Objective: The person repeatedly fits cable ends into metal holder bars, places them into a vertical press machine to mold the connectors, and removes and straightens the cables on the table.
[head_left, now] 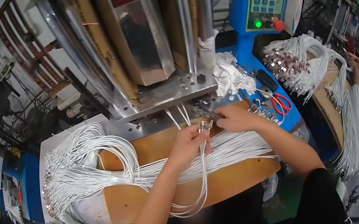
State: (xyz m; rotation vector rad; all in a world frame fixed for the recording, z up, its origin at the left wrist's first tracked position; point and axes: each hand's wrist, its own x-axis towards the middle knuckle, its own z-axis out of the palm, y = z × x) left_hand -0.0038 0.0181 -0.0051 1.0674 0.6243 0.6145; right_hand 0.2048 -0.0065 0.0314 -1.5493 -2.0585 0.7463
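Left hand (pixel 187 145) pinches metal connector (pixel 203 126); right hand (pixel 235 118), grip unclear. White cables (pixel 204 169) likely light, limp; best held beside connector.

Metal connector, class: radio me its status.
Left grip: closed on metal connector, white cables trailing. Right grip: beside it, at dark tool. Cable bundle beneath both forearms.
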